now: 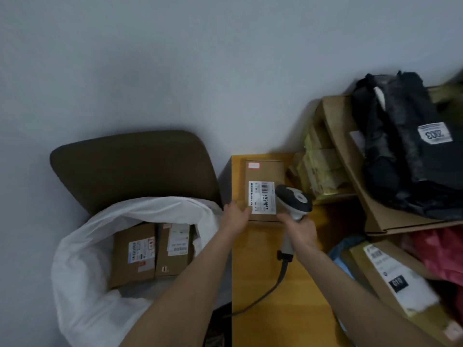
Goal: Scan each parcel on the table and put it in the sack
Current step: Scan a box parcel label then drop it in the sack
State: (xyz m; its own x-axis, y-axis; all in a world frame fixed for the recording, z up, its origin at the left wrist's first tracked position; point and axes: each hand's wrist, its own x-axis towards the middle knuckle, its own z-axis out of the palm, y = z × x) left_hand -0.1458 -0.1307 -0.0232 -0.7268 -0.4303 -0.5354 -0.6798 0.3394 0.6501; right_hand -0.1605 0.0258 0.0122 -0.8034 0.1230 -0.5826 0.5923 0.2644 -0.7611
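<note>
Scanner [294, 197] in right grip [300, 229] hovers over the parcel [263, 171], whose corner the left grip [234, 216] holds.

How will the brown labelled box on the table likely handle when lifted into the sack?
The box probably stays stiff: its cardboard edges look square and uncrushed. It lies flat and low, so tipping or rolling seems unlikely. Its matte cardboard is probably not slippery; weight cannot be judged.
</note>
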